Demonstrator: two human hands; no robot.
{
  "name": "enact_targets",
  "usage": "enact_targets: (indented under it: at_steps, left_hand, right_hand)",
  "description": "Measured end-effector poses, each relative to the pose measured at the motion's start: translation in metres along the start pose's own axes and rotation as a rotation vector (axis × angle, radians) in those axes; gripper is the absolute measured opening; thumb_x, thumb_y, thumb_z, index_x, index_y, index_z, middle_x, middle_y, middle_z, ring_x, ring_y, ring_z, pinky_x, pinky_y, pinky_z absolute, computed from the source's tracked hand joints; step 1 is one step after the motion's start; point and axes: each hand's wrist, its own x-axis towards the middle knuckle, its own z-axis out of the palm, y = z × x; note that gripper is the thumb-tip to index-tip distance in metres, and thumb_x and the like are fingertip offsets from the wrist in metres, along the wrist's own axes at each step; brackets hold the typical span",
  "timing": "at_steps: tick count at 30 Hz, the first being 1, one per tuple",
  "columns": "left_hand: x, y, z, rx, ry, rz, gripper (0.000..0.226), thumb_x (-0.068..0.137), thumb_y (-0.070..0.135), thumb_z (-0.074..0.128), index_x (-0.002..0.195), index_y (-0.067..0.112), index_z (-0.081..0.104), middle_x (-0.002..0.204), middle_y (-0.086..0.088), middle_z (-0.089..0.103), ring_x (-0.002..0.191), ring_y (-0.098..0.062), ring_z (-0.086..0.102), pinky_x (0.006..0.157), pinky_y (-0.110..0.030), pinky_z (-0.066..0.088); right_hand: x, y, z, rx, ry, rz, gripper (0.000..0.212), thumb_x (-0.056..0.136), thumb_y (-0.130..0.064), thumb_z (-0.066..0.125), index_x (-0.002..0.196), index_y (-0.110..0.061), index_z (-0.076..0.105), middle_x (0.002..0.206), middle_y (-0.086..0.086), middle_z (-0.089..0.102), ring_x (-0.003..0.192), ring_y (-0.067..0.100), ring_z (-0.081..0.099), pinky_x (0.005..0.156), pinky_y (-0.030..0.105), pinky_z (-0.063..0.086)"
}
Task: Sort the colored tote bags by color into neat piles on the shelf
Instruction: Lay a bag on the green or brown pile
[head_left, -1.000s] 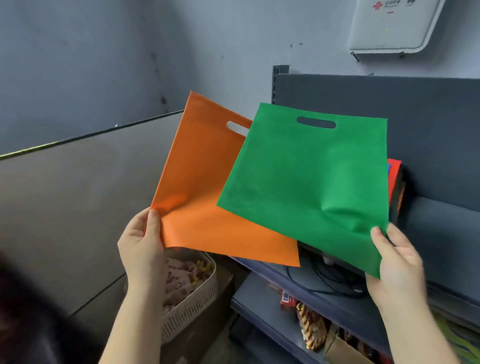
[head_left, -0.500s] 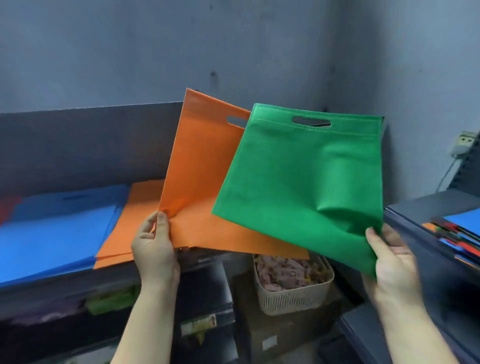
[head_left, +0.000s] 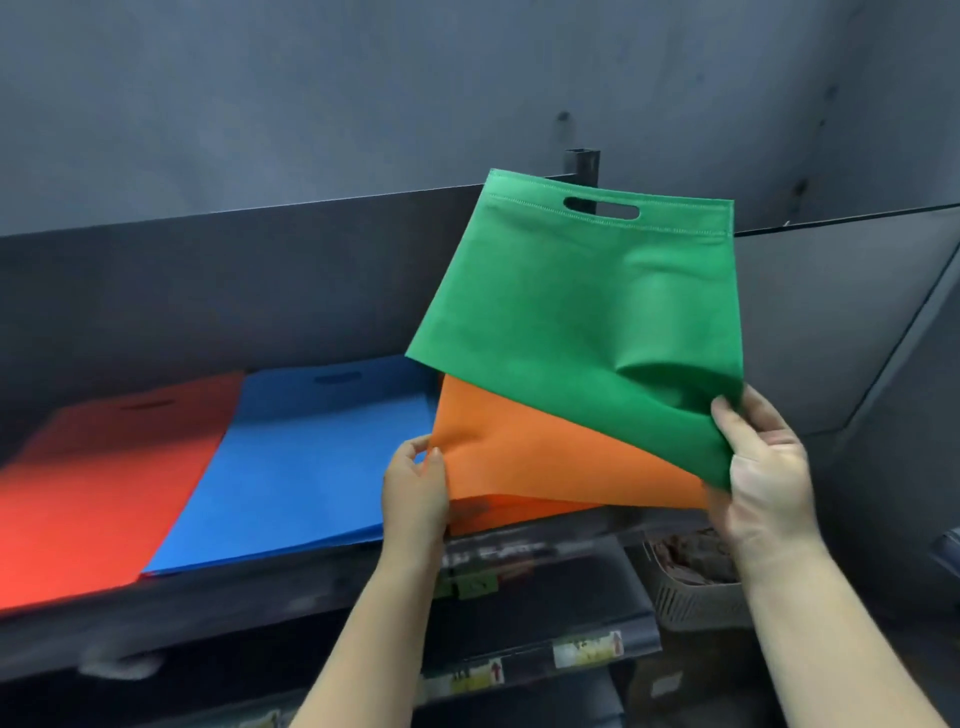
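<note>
Above the right end of the dark shelf (head_left: 311, 582) I hold two tote bags. My right hand (head_left: 763, 467) pinches the near right corner of the green bag (head_left: 571, 322), thumb on the front face and the other fingers curled behind, so the bag stands tilted up with its cut-out handle slot at the far top edge. The fabric puckers just beside my thumb. My left hand (head_left: 413, 488) grips the near left corner of the orange bag (head_left: 530, 457), thumb pressed on the top surface and fingers wrapped under the edge. That orange bag lies lower, nearly flat, and the green bag covers its far part, so I cannot tell how far back it reaches. Just under it, at the near edge, more orange fabric shows, which looks like an orange pile (head_left: 498, 517) lying on the shelf; whether the held bag already touches it I cannot tell.

To the left of my left hand a blue pile (head_left: 311, 457) lies flat on the shelf, its handle slot at the far end. Further left, touching the blue one along its side, lies a red pile (head_left: 104, 493), also flat, partly blurred.

Below the shelf, lower shelves carry small price labels (head_left: 587, 649). To the lower right, beneath my right wrist, stands a pale plastic basket (head_left: 691, 597) with brownish contents.
</note>
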Motion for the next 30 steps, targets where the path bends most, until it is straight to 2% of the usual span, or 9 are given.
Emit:
enact_targets:
  at_steps: [4, 7, 10, 15, 19, 21, 24, 26, 30]
  left_hand:
    - [-0.004, 0.002, 0.002, 0.025, -0.012, -0.070, 0.019, 0.100, 0.018, 0.035, 0.110, 0.021, 0.051, 0.086, -0.001, 0.057, 0.072, -0.018, 0.055, 0.067, -0.038, 0.053]
    - [-0.013, 0.010, -0.007, -0.012, -0.061, -0.075, 0.018, 0.101, 0.026, 0.039, 0.110, 0.018, 0.052, 0.096, 0.005, 0.055, 0.086, -0.017, 0.057, 0.079, -0.045, 0.055]
    - [-0.021, 0.023, -0.040, -0.030, 0.024, 0.081, 0.021, 0.102, 0.032, 0.034, 0.095, 0.027, 0.053, 0.105, 0.006, 0.060, 0.082, -0.015, 0.059, 0.056, -0.035, 0.047]
    - [-0.046, 0.046, -0.115, -0.272, 0.157, 0.230, 0.060, 0.085, 0.072, 0.025, 0.104, 0.027, 0.058, 0.091, 0.003, 0.070, 0.059, -0.014, 0.061, 0.052, -0.023, 0.043]
    - [-0.075, 0.049, -0.179, -0.254, 0.209, 0.241, 0.071, 0.072, 0.078, 0.037, 0.109, 0.025, 0.065, 0.098, -0.005, 0.073, 0.081, -0.026, 0.068, 0.059, -0.035, 0.053]
    - [-0.092, 0.042, -0.217, -0.225, 0.375, 0.216, 0.063, 0.069, 0.071, 0.055, 0.109, 0.024, 0.065, 0.101, -0.005, 0.072, 0.090, -0.030, 0.067, 0.072, -0.044, 0.051]
    - [-0.111, 0.022, -0.272, -0.149, 0.568, 0.237, 0.013, 0.083, 0.028, 0.068, 0.096, 0.031, 0.068, 0.096, 0.009, 0.074, 0.095, -0.015, 0.068, 0.077, -0.030, 0.051]
    - [-0.123, 0.005, -0.310, -0.072, 0.675, 0.239, 0.024, 0.087, 0.011, 0.065, 0.090, 0.035, 0.066, 0.092, 0.011, 0.073, 0.093, -0.013, 0.068, 0.074, -0.027, 0.051]
    - [-0.147, -0.022, -0.386, 0.121, 0.809, 0.246, 0.031, 0.088, 0.009, 0.064, 0.092, 0.040, 0.060, 0.099, 0.008, 0.069, 0.096, -0.017, 0.066, 0.081, -0.038, 0.054]
  right_hand:
    - [-0.003, 0.008, 0.024, -0.007, -0.034, 0.007, 0.044, 0.095, 0.000, 0.045, 0.080, -0.025, 0.078, 0.087, -0.001, 0.075, 0.081, 0.013, 0.072, 0.070, 0.026, 0.058]
    - [-0.004, 0.009, 0.028, -0.002, -0.062, 0.023, 0.046, 0.095, 0.000, 0.045, 0.078, -0.026, 0.079, 0.085, -0.002, 0.075, 0.079, 0.011, 0.071, 0.067, 0.023, 0.057]
    - [-0.004, 0.015, 0.036, 0.008, -0.101, 0.050, 0.044, 0.095, 0.000, 0.046, 0.080, -0.026, 0.079, 0.086, -0.002, 0.075, 0.081, 0.011, 0.072, 0.067, 0.022, 0.057]
    - [-0.022, 0.053, 0.073, 0.006, -0.266, 0.158, 0.043, 0.094, 0.000, 0.048, 0.082, -0.027, 0.078, 0.085, -0.002, 0.075, 0.080, 0.012, 0.071, 0.068, 0.023, 0.056]
    - [-0.056, 0.089, 0.110, 0.005, -0.408, 0.212, 0.031, 0.088, -0.009, 0.056, 0.086, -0.031, 0.078, 0.090, -0.003, 0.075, 0.085, 0.012, 0.071, 0.070, 0.024, 0.057]
    - [-0.084, 0.106, 0.135, -0.004, -0.502, 0.257, 0.026, 0.083, -0.017, 0.059, 0.088, -0.033, 0.078, 0.093, -0.005, 0.075, 0.087, 0.011, 0.070, 0.076, 0.025, 0.057]
    - [-0.131, 0.126, 0.175, -0.032, -0.625, 0.314, 0.033, 0.089, -0.010, 0.056, 0.087, -0.034, 0.078, 0.089, -0.007, 0.075, 0.082, 0.008, 0.070, 0.071, 0.024, 0.057]
    - [-0.163, 0.138, 0.199, -0.034, -0.669, 0.359, 0.039, 0.093, -0.005, 0.052, 0.085, -0.033, 0.078, 0.087, -0.007, 0.075, 0.079, 0.008, 0.070, 0.063, 0.025, 0.058]
    - [-0.227, 0.163, 0.244, -0.053, -0.731, 0.435, 0.037, 0.093, -0.010, 0.053, 0.086, -0.038, 0.077, 0.090, -0.008, 0.075, 0.088, 0.019, 0.069, 0.074, 0.045, 0.058]
